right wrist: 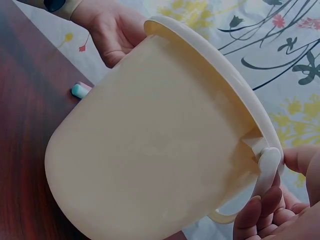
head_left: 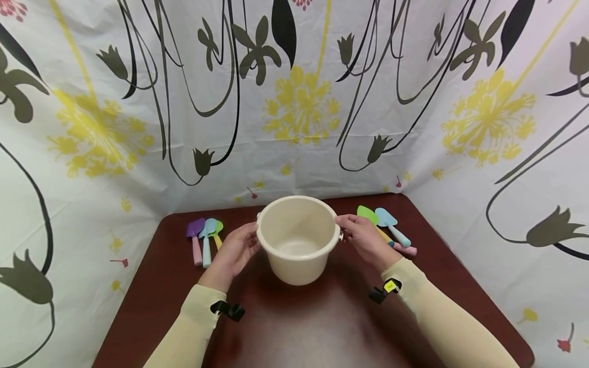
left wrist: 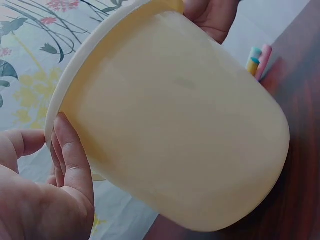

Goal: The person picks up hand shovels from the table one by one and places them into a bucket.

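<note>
A cream plastic bucket (head_left: 298,271), its inside bare, is held up at the middle of the far half of the table. My left hand (head_left: 236,251) pinches its rim on the left, thumb on one side and fingers under the lip, as the left wrist view shows. On the opposite side my right hand (head_left: 364,236) grips the rim beside the handle joint. In the right wrist view the bucket's handle (right wrist: 269,165) hangs down behind the bucket, with curled fingers (right wrist: 272,197) next to it.
Small toy shovels with purple (head_left: 195,226), light blue and green blades lie on the table's left. More lie at the right, including a green shovel (head_left: 368,214) and a light blue shovel (head_left: 387,219). Flowered cloth (head_left: 303,168) walls the dark red table (head_left: 294,327).
</note>
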### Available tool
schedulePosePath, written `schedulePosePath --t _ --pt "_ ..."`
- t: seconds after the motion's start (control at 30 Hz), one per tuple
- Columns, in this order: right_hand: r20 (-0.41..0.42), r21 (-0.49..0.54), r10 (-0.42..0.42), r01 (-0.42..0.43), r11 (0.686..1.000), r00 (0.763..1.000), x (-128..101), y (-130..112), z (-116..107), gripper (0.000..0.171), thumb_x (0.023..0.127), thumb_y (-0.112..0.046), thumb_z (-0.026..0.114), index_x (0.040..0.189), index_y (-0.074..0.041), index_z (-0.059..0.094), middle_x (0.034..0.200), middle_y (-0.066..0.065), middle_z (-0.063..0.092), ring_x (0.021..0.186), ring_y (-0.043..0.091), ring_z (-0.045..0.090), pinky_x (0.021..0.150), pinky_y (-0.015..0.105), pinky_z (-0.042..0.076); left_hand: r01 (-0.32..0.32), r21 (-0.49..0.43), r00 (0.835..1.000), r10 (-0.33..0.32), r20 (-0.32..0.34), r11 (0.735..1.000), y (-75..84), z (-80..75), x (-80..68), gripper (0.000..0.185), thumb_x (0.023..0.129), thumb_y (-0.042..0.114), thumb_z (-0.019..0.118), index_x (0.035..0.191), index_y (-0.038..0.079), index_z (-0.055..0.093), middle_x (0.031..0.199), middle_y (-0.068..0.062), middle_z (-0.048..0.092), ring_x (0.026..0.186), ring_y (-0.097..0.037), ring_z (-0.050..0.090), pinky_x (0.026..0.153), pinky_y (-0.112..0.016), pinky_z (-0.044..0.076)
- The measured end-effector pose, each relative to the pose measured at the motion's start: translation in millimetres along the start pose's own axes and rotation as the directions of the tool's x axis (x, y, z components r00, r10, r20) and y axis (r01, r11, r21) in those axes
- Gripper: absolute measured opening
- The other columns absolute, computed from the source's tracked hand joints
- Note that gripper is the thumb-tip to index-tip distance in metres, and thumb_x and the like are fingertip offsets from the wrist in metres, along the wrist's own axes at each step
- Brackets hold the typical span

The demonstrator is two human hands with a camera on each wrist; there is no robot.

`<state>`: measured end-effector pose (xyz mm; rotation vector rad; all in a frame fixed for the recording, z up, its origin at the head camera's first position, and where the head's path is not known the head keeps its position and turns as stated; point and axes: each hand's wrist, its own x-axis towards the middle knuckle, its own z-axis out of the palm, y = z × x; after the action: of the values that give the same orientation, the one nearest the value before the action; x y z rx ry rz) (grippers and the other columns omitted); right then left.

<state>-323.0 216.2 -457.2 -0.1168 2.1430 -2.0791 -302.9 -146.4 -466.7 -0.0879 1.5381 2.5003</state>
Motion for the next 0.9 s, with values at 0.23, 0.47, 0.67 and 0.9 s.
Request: schedulePosePath --t 0.23,0.47,0.67,0.9 --pt "-0.013 -0.009 0.015 -0.015 1.0 1.0 -6.3 1.4 -3.3 0.047 0.114 -0.034 0.065 0.135 0.007 0.068 0.091 0.001 0.072 0.085 0.019 0.061 0.078 0.031 0.053 0.024 0.003 1.0 -0.024 0.018 1.0 -5.6 1.6 -7.5 0.046 0.113 0.024 0.066 0.153 0.001 0.061 0.142 -0.018 0.064 0.112 -0.022 0.061 0.09 -0.026 0.06" --pt "-0.005 -0.014 0.023 -0.023 1.0 1.0 -10.3 5.1 -4.5 0.047 0.113 -0.036 0.066 0.135 0.006 0.069 0.093 0.002 0.072 0.088 0.023 0.06 0.08 0.032 0.053 0.006 0.015 1.0 -0.007 0.005 1.0 -8.3 4.0 -8.3 0.044 0.112 0.026 0.068 0.149 0.001 0.064 0.138 -0.017 0.065 0.112 -0.023 0.061 0.089 -0.026 0.06" --pt "-0.016 -0.01 0.023 -0.023 1.0 1.0 -12.0 7.3 -4.2 0.046 0.113 -0.036 0.066 0.135 0.005 0.069 0.092 0.001 0.072 0.085 0.02 0.06 0.078 0.031 0.052 -0.002 -0.027 1.0 0.002 0.003 1.0 -12.4 4.6 -6.2 0.041 0.112 0.021 0.067 0.146 -0.001 0.064 0.133 -0.015 0.066 0.11 -0.023 0.061 0.086 -0.026 0.06" --pt "-0.026 0.004 0.0 0.0 1.0 1.0 -11.9 7.8 -3.0 0.045 0.114 -0.034 0.065 0.134 0.006 0.068 0.091 0.001 0.071 0.082 0.018 0.06 0.075 0.029 0.052 -0.036 -0.036 0.999 0.036 0.008 0.999 -15.9 5.2 -3.5 0.044 0.112 0.022 0.068 0.148 -0.003 0.062 0.137 -0.017 0.064 0.114 -0.026 0.062 0.086 -0.026 0.061"
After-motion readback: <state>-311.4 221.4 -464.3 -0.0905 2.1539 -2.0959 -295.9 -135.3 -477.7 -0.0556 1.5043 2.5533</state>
